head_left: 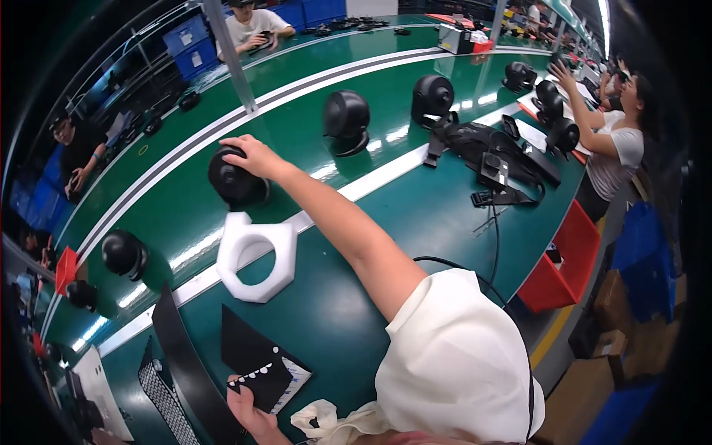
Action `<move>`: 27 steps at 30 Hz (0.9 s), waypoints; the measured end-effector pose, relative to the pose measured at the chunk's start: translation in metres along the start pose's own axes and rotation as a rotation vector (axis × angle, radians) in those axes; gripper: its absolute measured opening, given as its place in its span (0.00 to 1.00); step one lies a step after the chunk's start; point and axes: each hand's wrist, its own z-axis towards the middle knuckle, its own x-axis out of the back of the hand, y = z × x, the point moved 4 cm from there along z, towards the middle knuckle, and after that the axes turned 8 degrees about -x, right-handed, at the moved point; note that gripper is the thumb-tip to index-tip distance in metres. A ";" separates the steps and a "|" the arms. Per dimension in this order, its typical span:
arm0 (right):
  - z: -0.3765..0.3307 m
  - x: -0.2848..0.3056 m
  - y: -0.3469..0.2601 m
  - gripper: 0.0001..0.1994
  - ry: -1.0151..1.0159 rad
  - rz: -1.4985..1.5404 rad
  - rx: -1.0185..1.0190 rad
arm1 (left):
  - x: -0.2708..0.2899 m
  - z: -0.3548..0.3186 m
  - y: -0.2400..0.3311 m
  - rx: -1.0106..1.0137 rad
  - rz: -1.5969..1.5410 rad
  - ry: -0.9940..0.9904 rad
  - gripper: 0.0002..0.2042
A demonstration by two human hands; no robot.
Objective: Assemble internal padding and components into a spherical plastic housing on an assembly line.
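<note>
Reaching far fwd, the right hand [252, 154] lies on top of a round black fan unit [236, 179] standing on the green surface [415, 215], just past the white stripe. Fingers curl over the unit's top, gripping it; thumb side not clear. Right arm in a white short sleeve stretches across the middle of the view.

Left hand [252, 415] sits low near the bottom edge, fingers pinching a black card w/ a row of white dots [261, 374], held over a white sheet. Next to it, to the left: a long black strip [185, 356] and a black mesh grille [165, 400].

White foam ring [256, 256], hexagonal outside w/ round hole, lies on the surface just in front of the held unit, between the two hands.

More black fan units stand along the belt: one at [346, 119], another at [432, 96], one at left [122, 254]. Black bag w/ straps [493, 152] lies to the right. Red bin [567, 259] hangs at the surface edge. Other persons work nearby, e.g. one in a white shirt at right [615, 148].
</note>
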 end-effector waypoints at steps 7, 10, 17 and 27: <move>0.011 0.018 0.000 0.22 -0.369 -0.096 0.088 | 0.018 0.001 0.001 0.053 0.036 0.037 0.07; 0.006 0.046 0.000 0.25 -0.352 -0.201 0.003 | 0.017 -0.010 0.015 -0.016 0.173 -0.025 0.06; 0.016 -0.038 -0.080 0.33 -0.050 -1.064 -0.027 | 0.073 -0.035 0.034 -0.326 0.328 0.177 0.05; 0.010 -0.314 -0.186 0.36 -0.303 -1.068 0.702 | 0.075 -0.026 0.022 -0.225 0.458 0.133 0.06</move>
